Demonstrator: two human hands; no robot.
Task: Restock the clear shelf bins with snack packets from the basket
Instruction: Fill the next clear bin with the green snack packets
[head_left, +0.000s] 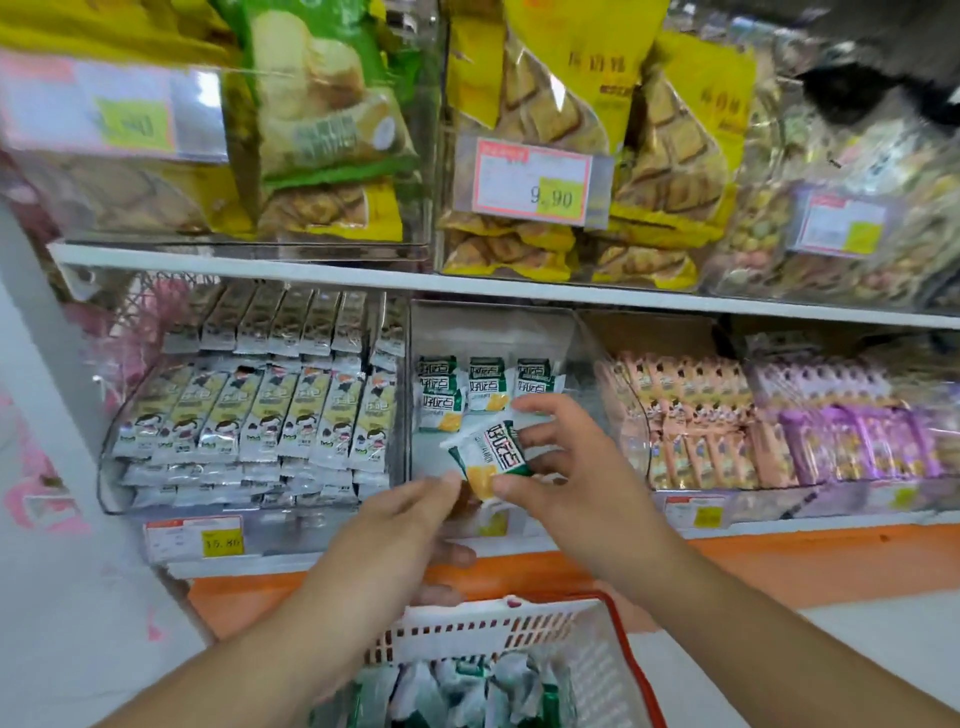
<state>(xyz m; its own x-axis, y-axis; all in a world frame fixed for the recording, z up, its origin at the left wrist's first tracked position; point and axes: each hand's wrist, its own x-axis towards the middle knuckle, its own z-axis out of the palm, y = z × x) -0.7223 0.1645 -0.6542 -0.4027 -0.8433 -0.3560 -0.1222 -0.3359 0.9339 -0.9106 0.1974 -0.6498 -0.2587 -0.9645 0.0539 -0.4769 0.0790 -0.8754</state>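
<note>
In a shop aisle with white shelves, both hands, left and right, pinch one packet before the middle bin, above the basket

You are seeing 9.90 showing on the price tag of the upper yellow-packet bin, and 15.80 appearing, less clearly, on the lower left price tag; the packet lettering is staying unreadable.
</note>
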